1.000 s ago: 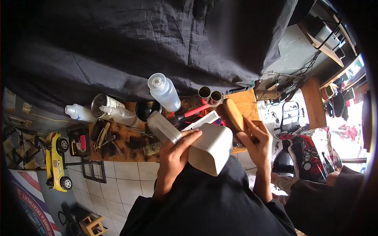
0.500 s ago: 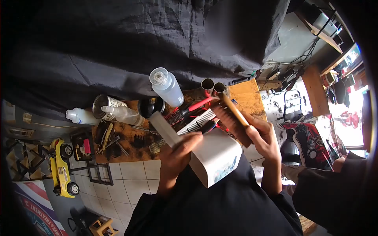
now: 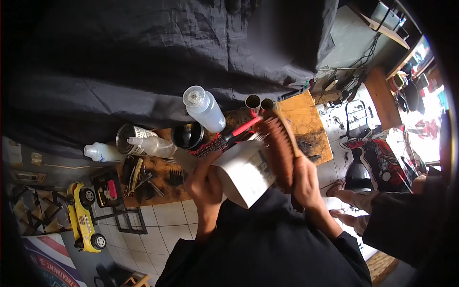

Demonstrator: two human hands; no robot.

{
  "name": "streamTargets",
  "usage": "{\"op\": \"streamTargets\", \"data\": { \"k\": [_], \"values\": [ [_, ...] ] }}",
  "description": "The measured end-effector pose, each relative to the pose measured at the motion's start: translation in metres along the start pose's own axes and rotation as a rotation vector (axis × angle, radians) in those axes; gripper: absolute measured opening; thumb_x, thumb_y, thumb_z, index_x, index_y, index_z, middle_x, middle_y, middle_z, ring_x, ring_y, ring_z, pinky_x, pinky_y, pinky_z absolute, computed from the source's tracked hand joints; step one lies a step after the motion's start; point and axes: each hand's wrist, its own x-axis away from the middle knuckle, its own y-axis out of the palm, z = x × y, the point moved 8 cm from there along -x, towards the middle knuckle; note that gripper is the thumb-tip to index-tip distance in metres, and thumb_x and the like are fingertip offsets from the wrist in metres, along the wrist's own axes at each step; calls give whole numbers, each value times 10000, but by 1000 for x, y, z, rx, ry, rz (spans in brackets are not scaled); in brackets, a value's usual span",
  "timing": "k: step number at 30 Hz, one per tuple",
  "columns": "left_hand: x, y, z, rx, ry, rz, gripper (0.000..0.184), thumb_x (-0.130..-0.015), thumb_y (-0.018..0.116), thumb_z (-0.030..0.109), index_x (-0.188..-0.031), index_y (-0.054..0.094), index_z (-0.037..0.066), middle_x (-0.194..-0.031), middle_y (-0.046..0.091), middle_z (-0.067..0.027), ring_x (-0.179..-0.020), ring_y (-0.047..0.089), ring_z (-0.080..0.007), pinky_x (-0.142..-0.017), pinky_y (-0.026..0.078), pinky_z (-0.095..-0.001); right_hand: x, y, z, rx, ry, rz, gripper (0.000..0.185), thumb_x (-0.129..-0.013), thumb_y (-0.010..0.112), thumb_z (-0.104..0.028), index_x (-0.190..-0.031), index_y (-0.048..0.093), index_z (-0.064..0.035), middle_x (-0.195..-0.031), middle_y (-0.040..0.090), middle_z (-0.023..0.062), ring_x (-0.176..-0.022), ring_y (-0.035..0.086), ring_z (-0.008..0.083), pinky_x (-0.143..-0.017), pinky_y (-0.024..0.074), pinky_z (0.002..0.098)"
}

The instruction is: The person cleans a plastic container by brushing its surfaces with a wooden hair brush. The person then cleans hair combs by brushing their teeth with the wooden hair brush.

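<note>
My left hand [image 3: 205, 184] is closed on the edge of a glossy white box-like piece [image 3: 246, 179] with rounded bends and a printed patch. Its exact kind is unclear. Wrapped in my right hand [image 3: 307, 185] is a wooden brush [image 3: 278, 158] with dense brown bristles, facing the white piece at its right side. Whether the bristles touch it I cannot tell. Just beyond, a round hairbrush [image 3: 213, 145] with a red and black handle lies on the wooden table [image 3: 299, 119], partly hidden by the white piece.
A bluish bottle [image 3: 206, 112], a black bowl [image 3: 187, 136], a clear spray bottle [image 3: 153, 147], a can [image 3: 129, 136] and metal cups [image 3: 253, 102] crowd the table's far side. Combs and clippers lie left. A yellow toy car [image 3: 85, 217] is beyond. Another person's legs [image 3: 354, 201] show at right.
The white piece has turned in my left hand and moved up slightly. The brush has rotated, so its bristle side shows more fully, and my right hand has shifted lower and left.
</note>
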Motion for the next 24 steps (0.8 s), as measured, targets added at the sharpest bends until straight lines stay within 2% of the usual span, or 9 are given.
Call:
{"op": "streamTargets", "data": {
  "k": [1,5,8,11,14,17,18,21,24],
  "values": [
    [-1,-5,-7,52,-24,23,287,-801,448,-17,-993,659,15,-868,663,-157,-757,660,-281,-687,498,-336,-2,8,-6,124,12,-22,401,-997,377,-229,-1270,460,53,-1092,580,172,-1046,544,236,-907,411,336],
    [13,-17,-52,489,-286,152,223,-843,482,42,-986,638,-27,-876,662,-120,-790,637,-196,-716,490,-314,0,32,40,413,22,-185,396,-968,443,-239,-1232,479,54,-1027,569,251,-957,542,408,-853,433,408],
    [7,-24,-41,390,-162,102,214,-858,488,37,-993,633,-44,-871,660,-117,-790,631,-165,-699,488,-294,9,41,39,492,-164,-193,408,-981,429,-264,-1240,476,48,-970,602,194,-813,582,312,-752,464,368],
    [11,-21,-37,398,-156,66,223,-862,482,16,-1010,645,-20,-874,664,-112,-773,637,-170,-682,484,-284,11,22,43,-32,220,-16,434,-1010,354,-309,-1261,468,26,-810,569,13,-657,507,65,-561,409,216],
    [13,-13,-23,255,-40,-63,209,-854,497,10,-995,646,-25,-901,667,-130,-806,649,-230,-727,488,-295,12,21,20,-164,106,-31,391,-1014,347,-275,-1255,466,9,-786,534,-3,-602,468,42,-531,376,190],
    [7,-10,-4,566,43,-95,231,-822,573,112,-972,634,-53,-916,663,-148,-815,645,-225,-747,493,-309,14,41,26,137,-19,-41,376,-1011,354,-241,-1226,481,40,-851,577,73,-779,553,149,-715,459,292],
    [22,-6,-35,490,-167,-82,287,-798,608,152,-989,625,-61,-920,660,-151,-826,642,-215,-750,491,-309,16,42,39,198,-26,-96,372,-1007,358,-223,-1237,481,42,-889,584,114,-862,546,187,-800,443,326],
    [16,-5,-33,597,-202,10,306,-785,623,155,-1000,622,-63,-915,660,-141,-803,643,-217,-735,494,-314,33,28,59,334,88,-6,341,-1001,393,-259,-1115,541,27,-798,571,76,-762,536,138,-694,454,301],
    [13,1,-27,481,-112,-37,231,-833,584,98,-1004,628,-50,-880,653,-126,-741,629,-169,-658,489,-278,41,-6,61,-16,276,199,349,-1005,373,-294,-923,558,-10,-675,529,-4,-535,470,63,-485,388,212]
  ]
}}
